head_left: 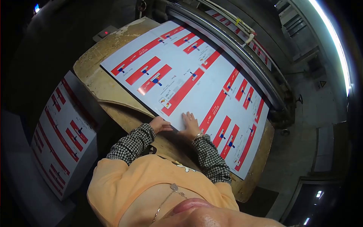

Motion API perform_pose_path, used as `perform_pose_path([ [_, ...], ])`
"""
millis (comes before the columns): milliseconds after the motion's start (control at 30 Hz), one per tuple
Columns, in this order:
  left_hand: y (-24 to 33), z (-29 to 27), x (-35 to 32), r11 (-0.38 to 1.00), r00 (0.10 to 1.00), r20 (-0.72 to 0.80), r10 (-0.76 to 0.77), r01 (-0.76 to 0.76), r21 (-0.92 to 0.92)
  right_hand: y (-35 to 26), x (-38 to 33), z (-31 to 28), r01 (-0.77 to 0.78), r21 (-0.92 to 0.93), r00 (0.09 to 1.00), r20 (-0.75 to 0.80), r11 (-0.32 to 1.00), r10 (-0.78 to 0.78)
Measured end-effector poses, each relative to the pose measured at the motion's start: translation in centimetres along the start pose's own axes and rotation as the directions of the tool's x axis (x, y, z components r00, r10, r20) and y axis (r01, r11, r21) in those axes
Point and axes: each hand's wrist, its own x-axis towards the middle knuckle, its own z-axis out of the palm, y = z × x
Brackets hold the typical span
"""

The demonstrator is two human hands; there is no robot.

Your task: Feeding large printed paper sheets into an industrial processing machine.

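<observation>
A large white printed sheet (198,92) with red bands and small blue figures lies slanted across a worn, pale wooden table (89,72). At its near edge, my left hand (160,124) has its fingers curled together on the border, apparently pinching it. Just to the right, my right hand (190,126) rests on the sheet's surface with fingers stretched out and apart. The two hands are close together, not touching. The sheet's far edge runs up to a long metal roller (230,51). Whether one sheet or several lie there, I cannot tell.
A tall stack of similar printed sheets (62,136) stands lower down at the left. Behind the roller, more printed material (259,51) shows past a pale rail (227,17). A small box with a red light (106,32) sits by the table's far left corner.
</observation>
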Motion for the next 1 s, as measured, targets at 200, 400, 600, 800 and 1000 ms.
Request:
perform_pose_path([
  [200,-0.8,-1.0,0.4,0.995,0.995,-0.044,-0.093,0.091,-0.043,-0.1,0.0,-5.5,-0.166,0.664,0.984,0.161,0.729,0.078],
  [400,-6.4,-5.7,4.6,1.0,0.94,-0.341,-0.021,0.013,-0.025,-0.2,-1.4,-2.0,0.058,0.551,0.997,-0.068,0.833,-0.025],
  [600,-0.5,-0.7,0.6,0.994,0.987,-0.143,-0.074,0.062,-0.087,1.3,0.0,0.0,-0.039,0.564,0.999,0.024,0.825,0.031],
  [800,0.0,0.6,0.6,0.993,0.986,-0.156,-0.056,0.039,-0.114,3.8,4.5,1.0,-0.278,0.257,0.903,-0.261,0.926,0.343],
  [1000,0.0,0.6,0.4,0.998,0.989,-0.143,-0.038,0.03,-0.06,-1.2,0.0,-0.4,-0.061,-0.097,0.991,0.116,0.993,0.072],
])
